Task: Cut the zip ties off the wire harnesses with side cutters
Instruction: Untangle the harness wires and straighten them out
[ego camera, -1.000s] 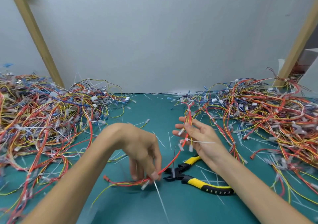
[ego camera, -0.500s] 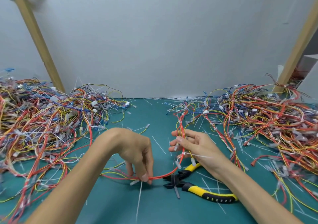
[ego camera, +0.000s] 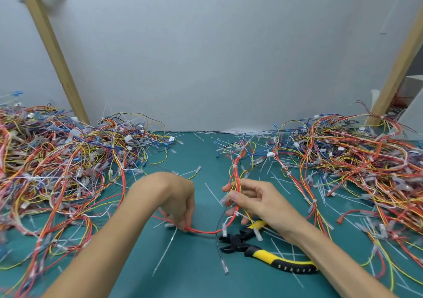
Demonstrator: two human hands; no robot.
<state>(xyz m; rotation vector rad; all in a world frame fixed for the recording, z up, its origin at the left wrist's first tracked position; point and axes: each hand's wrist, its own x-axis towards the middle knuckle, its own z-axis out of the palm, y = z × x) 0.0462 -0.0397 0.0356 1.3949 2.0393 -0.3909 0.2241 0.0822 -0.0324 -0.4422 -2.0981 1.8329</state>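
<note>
A red and yellow wire harness (ego camera: 235, 174) runs from the right pile down between my hands and curves along the mat. My left hand (ego camera: 176, 197) pinches its lower red end near the mat. My right hand (ego camera: 254, 200) grips the bundle higher up, with white connectors hanging below the fingers. White zip ties still ring the harness above my right hand. The side cutters (ego camera: 258, 249), black jaws with yellow and black handles, lie on the mat just under my right wrist, held by neither hand.
Large tangles of coloured harnesses fill the left pile (ego camera: 57, 167) and the right pile (ego camera: 350, 160). Cut white zip tie pieces (ego camera: 164, 254) litter the green mat (ego camera: 194, 279). Two wooden struts lean against the white back wall.
Both hands have drawn the harness nearer and lower on the mat. The red loop between them has tightened, and a black wire with a connector now hangs beside the cutters.
</note>
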